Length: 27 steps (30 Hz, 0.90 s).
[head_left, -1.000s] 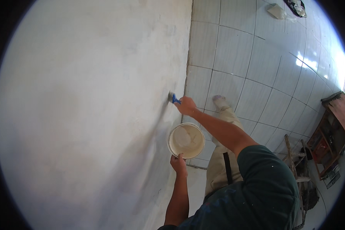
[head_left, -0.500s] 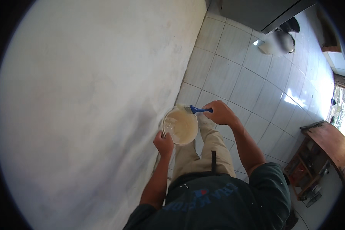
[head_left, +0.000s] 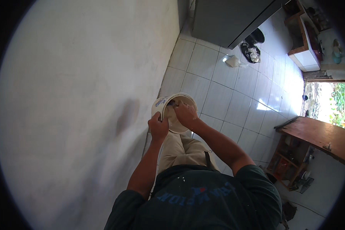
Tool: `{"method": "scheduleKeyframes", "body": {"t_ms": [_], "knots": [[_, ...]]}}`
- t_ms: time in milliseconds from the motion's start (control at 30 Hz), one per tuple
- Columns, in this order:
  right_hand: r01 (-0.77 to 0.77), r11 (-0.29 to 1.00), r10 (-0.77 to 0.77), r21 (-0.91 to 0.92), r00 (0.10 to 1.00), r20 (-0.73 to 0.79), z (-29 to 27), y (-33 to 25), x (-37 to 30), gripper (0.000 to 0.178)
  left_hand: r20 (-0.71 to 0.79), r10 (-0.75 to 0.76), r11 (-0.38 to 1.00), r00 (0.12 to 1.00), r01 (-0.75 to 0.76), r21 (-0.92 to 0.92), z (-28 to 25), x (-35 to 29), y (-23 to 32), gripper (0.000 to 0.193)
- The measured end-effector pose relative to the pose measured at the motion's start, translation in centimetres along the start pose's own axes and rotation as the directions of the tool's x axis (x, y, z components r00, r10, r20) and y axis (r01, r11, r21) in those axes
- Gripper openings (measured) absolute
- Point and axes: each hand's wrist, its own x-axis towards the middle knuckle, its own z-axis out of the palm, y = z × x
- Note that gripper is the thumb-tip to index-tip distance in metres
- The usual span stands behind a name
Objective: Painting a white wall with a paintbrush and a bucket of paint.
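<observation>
My left hand (head_left: pixel 158 125) grips the rim of a white round bucket (head_left: pixel 160 104) with printing on its outside. The bucket is tilted, its mouth facing me, and cream-coloured paint (head_left: pixel 173 122) coats its inside. Reaching down into the bucket is my right hand (head_left: pixel 184 114), its fingers closed around the paintbrush. Only a dark bit of the brush (head_left: pixel 172 103) shows by the fingertips; its bristles are hidden inside the bucket.
A pale painted wall (head_left: pixel 84 76) rises close on my left. White floor tiles (head_left: pixel 222 101) stretch ahead and right. A grey cabinet-like block (head_left: pixel 234 21) stands ahead, with a black bucket (head_left: pixel 255 36) and plastic bags (head_left: pixel 253 53) beside it. A wooden counter (head_left: pixel 314 134) is at right.
My right hand has moved from beside the bucket's rim down into it with the brush. The bucket has gone from nearly level to tilted. The whole view has shifted.
</observation>
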Motion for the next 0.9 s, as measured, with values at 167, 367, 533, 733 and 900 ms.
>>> {"method": "scheduleKeyframes", "body": {"t_ms": [167, 367, 533, 733, 900], "knots": [[0.006, 0.898, -0.011, -0.440, 1.000, -0.008, 2.7, 1.4, 3.4, 0.023, -0.006, -0.042, 0.996, 0.999, 0.042, -0.076, 1.8, 2.7, 0.3, 0.017], [0.001, 0.888, 0.089, -0.460, 0.981, 0.175, 2.5, 2.6, 6.6, 0.014, -0.117, -0.094, 0.978, 0.989, 0.070, -0.195, 3.9, 4.9, -0.1, 0.019], [0.059, 0.925, 0.080, -0.375, 0.936, 0.344, 2.4, 4.8, 9.1, 0.015, 0.017, -0.097, 0.980, 0.995, 0.099, -0.173, 7.5, 5.0, -3.8, 0.014], [0.085, 0.995, -0.097, 0.046, 0.877, 0.470, 9.1, 13.8, 9.9, 0.026, -0.066, -0.272, 0.949, 0.960, 0.256, -0.185, 11.8, 3.8, -8.0, 0.011], [-0.188, 0.866, -0.075, 0.463, 0.868, 0.491, 10.2, 16.5, 11.0, 0.028, -0.289, -0.482, 0.876, 0.827, 0.461, -0.143, 16.7, 1.8, -14.1, 0.014]]}}
